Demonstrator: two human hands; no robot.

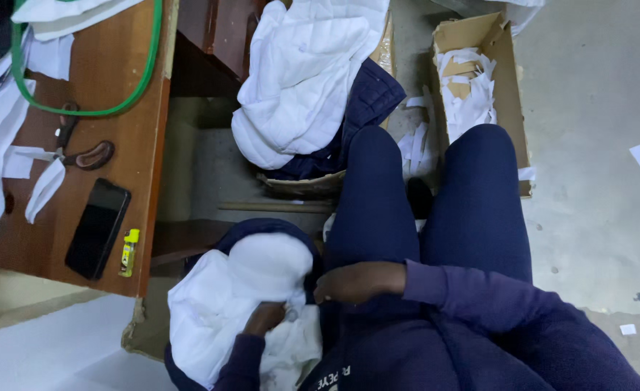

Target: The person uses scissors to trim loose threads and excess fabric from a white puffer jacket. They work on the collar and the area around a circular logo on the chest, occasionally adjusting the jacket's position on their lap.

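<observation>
I sit with my legs in dark blue trousers stretched out ahead. A bundle of white fabric lined with navy cloth point(262, 271) lies at my left thigh. My left hand point(265, 317) is buried in this fabric, fingers closed on its folds. My right hand point(356, 281) reaches across my lap and pinches the navy edge of the same bundle. Both arms wear purple sleeves.
A wooden table point(128, 130) at left carries a black phone point(98, 228), a yellow lighter point(128, 252), scissors point(81, 148), a green band point(88, 108) and white strips. Ahead, a pile of white and navy garments point(305, 87) and a cardboard box of white scraps point(479, 72). Grey floor at right.
</observation>
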